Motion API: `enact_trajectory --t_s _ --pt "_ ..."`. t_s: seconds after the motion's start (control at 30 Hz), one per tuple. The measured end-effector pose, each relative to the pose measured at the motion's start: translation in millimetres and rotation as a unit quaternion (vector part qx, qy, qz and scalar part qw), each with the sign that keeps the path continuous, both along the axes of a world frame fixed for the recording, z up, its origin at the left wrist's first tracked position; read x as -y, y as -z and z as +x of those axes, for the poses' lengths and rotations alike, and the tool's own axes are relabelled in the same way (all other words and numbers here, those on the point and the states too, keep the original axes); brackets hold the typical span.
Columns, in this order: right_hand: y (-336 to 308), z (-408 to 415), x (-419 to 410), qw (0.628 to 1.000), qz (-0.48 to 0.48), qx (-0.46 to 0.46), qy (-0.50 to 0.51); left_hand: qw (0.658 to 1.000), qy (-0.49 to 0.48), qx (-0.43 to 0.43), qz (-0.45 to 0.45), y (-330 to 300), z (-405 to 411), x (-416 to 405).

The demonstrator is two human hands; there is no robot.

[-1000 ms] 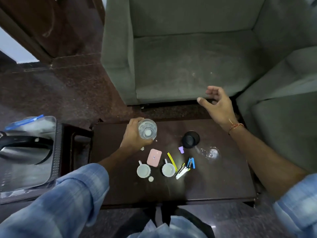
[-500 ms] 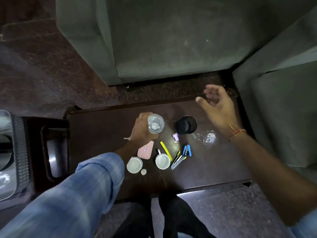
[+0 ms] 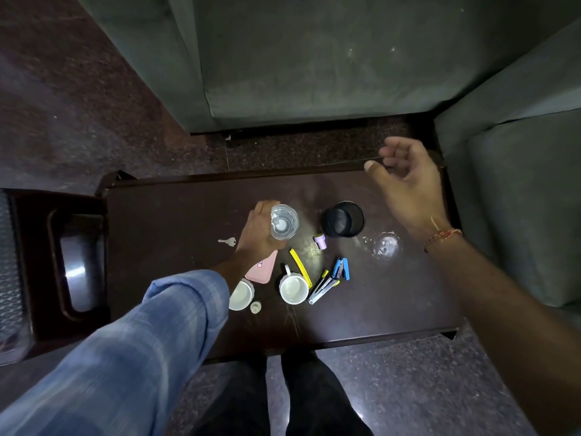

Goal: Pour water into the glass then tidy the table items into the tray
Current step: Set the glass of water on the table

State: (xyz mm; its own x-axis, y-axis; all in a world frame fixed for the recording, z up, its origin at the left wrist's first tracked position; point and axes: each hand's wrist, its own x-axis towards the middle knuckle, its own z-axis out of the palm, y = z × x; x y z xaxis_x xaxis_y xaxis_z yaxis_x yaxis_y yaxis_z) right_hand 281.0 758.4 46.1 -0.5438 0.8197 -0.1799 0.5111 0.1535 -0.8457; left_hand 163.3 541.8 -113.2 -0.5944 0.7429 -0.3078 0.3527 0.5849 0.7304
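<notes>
My left hand [image 3: 257, 234] is shut around a clear water bottle [image 3: 284, 226] that stands upright at the middle of the dark wooden table [image 3: 176, 234]. An empty clear glass [image 3: 388, 245] stands to the right, near my right wrist. My right hand [image 3: 408, 184] hovers open over the table's far right corner and holds nothing. Between bottle and glass stands a black cup [image 3: 342, 219].
Small items lie in front of the bottle: two white cups [image 3: 294, 289] [image 3: 240, 294], a pink case [image 3: 262, 273], a yellow strip [image 3: 300, 267], a blue stapler [image 3: 341, 269], a purple cap [image 3: 320, 240], a key [image 3: 228, 242]. A dark tray with a handle cut-out [image 3: 37, 215] sits left. Grey sofas stand behind and to the right.
The view has tilted down toward the table. My left hand still grips the bottle in the same spot. My right hand has stayed open above the table's far right edge.
</notes>
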Motion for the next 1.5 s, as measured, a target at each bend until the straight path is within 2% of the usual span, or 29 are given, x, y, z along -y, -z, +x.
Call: enact_trajectory --t_s 0.27,0.47,0.6,0.83,1.1,1.5 --pt "5.1 0.0 6.1 1.0 -0.007 0.011 -0.003 1.0 -0.005 -0.014 -0.003 6.6 5.7 2.8" --pt "-1.6 4.5 6.9 1.0 -0.011 0.01 0.0 0.998 0.027 0.0 -0.048 -8.6 2.1 2.5" --pt "-17.0 4.4 7.6 1.0 -0.006 0.001 0.002 0.995 0.074 -0.037 -0.06 -33.9 -11.6 5.0" --pt "-55.8 -4.1 16.7 1.0 0.019 0.003 -0.004 0.992 0.091 -0.071 -0.044 -99.1 -24.4 18.5" --pt "-94.0 -2.3 36.7 0.994 0.036 0.091 -0.044 0.988 0.122 -0.095 -0.019 -162.1 -18.6 54.2" --pt "-146.8 -19.5 86.6 0.986 0.084 0.099 -0.106 0.982 0.101 -0.16 0.028 -219.5 -38.4 108.6"
